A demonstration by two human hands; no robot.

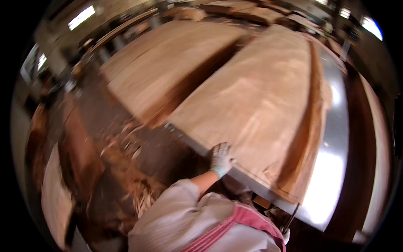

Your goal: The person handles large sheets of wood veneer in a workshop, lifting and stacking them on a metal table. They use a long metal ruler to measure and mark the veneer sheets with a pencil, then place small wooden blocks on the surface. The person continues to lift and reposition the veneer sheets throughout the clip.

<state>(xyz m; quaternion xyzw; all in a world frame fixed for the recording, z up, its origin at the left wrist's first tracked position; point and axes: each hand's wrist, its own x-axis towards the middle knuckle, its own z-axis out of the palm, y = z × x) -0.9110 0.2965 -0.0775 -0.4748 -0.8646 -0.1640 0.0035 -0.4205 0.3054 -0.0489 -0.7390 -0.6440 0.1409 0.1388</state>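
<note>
Left hand: the gloved left hand (pixel 221 158) lies palm down on the near edge of the pale wood sheet (pixel 252 96); fingers spread wide, nothing enclosed in them
Right hand: the right hand (pixel 286 236), a pale patch low by the near right corner; mostly hidden behind clothing; a thin dark rod (pixel 291 219) slants up from it; grip cannot be told
Sheet: long, on the metal-topped table (pixel 329 176), running away from the wearer; brown strip along its right side; bare shiny metal beyond
Left of sheet: a second wood stack (pixel 176 59), a dark gap between
Floor: wood shavings (pixel 130 168), lower left
Wearer: pale sleeve (pixel 168 206); pink strap (pixel 256 218)
Picture: blurred
</note>
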